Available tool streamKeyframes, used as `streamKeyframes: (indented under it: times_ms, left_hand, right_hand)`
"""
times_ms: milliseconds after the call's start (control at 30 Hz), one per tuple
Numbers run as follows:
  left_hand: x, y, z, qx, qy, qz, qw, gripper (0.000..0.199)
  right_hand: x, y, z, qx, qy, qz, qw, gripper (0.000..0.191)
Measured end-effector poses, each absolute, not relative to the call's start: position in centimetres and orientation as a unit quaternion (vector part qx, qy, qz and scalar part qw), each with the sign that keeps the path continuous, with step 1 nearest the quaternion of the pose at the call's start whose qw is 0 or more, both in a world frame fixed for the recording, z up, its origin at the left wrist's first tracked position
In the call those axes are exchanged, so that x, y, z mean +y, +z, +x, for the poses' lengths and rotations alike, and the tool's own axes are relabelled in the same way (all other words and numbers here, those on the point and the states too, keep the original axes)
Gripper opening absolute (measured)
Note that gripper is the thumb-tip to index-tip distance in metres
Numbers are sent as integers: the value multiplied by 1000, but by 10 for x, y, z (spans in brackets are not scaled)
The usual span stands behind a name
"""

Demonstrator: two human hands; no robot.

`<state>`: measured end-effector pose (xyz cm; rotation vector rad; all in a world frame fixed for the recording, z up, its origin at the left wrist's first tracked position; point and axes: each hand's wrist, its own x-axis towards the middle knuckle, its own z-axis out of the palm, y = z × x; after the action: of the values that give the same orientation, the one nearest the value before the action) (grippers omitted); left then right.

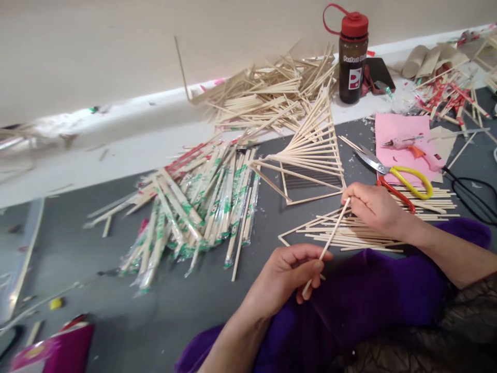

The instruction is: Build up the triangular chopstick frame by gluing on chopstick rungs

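Observation:
A single wooden chopstick [334, 234] slants between my two hands. My left hand [292, 272] is closed around its lower part, with the end sticking out below the fingers. At the upper end, the fingertips of my right hand [375, 208] pinch the same stick. Under my right hand lies a loose bundle of bare chopsticks [330, 230]. Just beyond stands a fan-like, twisted frame of joined chopsticks [310, 153], its nearest corner close to my right fingertips. Scissors [404, 178] with yellow and red handles lie right of the frame.
Wrapped chopsticks [209, 207] are heaped at left of centre; a bigger pile of bare ones [267, 93] lies against the wall. A bottle [353, 62] stands behind. At right, a glue gun [417, 147] rests on pink paper [399, 124], its black cord [471, 194] curling rightward.

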<state>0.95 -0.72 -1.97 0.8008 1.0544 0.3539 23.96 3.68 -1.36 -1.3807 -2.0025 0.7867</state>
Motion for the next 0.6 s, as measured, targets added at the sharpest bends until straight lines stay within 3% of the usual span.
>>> streamKeyframes:
  times_ms: [300, 600]
  left_hand:
    - [-6, -23, 7, 487, 195, 363, 770, 43]
    - [-6, -19, 13, 517, 160, 398, 741, 44]
  right_hand:
    - [40, -8, 241, -529, 604, -497, 330, 15]
    - [41, -8, 237, -536, 596, -501, 326, 11]
